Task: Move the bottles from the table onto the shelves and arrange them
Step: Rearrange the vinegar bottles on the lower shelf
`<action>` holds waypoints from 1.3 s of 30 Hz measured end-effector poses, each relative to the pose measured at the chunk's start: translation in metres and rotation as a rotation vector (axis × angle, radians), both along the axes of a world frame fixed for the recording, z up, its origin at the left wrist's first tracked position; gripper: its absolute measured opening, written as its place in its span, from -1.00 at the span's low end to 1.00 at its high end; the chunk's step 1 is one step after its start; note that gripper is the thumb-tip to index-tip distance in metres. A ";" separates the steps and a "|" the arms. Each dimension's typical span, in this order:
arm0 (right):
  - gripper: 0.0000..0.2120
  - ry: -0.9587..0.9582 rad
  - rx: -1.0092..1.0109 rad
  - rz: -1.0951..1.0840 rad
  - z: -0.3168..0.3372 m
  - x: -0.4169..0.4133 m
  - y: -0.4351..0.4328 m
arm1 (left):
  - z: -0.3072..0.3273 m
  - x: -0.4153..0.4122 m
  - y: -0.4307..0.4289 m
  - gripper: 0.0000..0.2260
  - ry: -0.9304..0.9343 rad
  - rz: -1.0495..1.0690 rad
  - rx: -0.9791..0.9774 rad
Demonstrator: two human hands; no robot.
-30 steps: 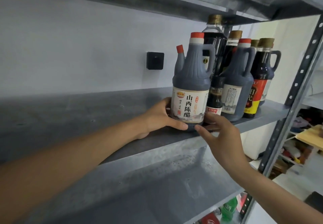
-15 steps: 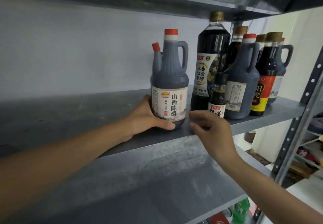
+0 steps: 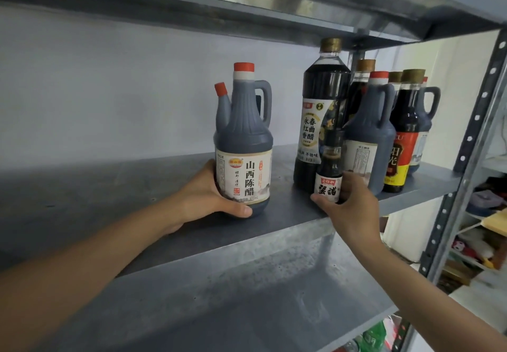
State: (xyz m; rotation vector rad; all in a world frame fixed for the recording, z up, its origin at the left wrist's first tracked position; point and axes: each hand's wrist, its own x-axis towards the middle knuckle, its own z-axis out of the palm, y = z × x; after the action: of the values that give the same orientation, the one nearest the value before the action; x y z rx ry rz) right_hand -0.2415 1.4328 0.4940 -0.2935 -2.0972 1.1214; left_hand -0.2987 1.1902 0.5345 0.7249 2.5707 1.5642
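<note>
A grey vinegar jug [image 3: 242, 143] with two red caps, a handle and a cream label stands upright on the grey metal shelf [image 3: 109, 200]. My left hand [image 3: 208, 200] grips its base, thumb across the front. To its right stands a small dark bottle [image 3: 330, 176] with a white label, and my right hand [image 3: 351, 209] wraps around its lower part. Behind it are a tall dark bottle [image 3: 321, 110] with a gold cap, a second grey jug [image 3: 369, 132] and several more dark bottles [image 3: 406, 132] packed at the shelf's right end.
The upper shelf [image 3: 247, 3] hangs low over the bottle tops. A perforated steel upright [image 3: 472, 143] bounds the right side. A lower shelf [image 3: 247, 296] juts out beneath my arms. Green bottles [image 3: 373, 338] show below, clutter on racks at far right.
My left hand slid the grey jug leftward, away from the group. My right hand moved up from the shelf edge and closed around the small dark bottle.
</note>
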 end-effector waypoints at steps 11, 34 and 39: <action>-0.43 -0.189 0.109 0.385 0.025 -0.029 -0.054 | 0.012 -0.007 -0.026 -0.27 -0.046 -0.018 -0.045; -0.33 -0.292 0.135 0.518 0.029 -0.050 -0.073 | 0.012 -0.001 -0.049 -0.28 -0.058 0.003 -0.040; -0.31 -0.327 0.137 0.567 0.030 -0.048 -0.070 | 0.010 0.001 -0.049 -0.20 -0.096 -0.007 0.004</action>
State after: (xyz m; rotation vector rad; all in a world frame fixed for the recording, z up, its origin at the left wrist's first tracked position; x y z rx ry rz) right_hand -0.2893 1.3631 0.5235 0.2170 -2.6297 1.3009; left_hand -0.2976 1.1413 0.5445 0.6418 2.4950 1.5622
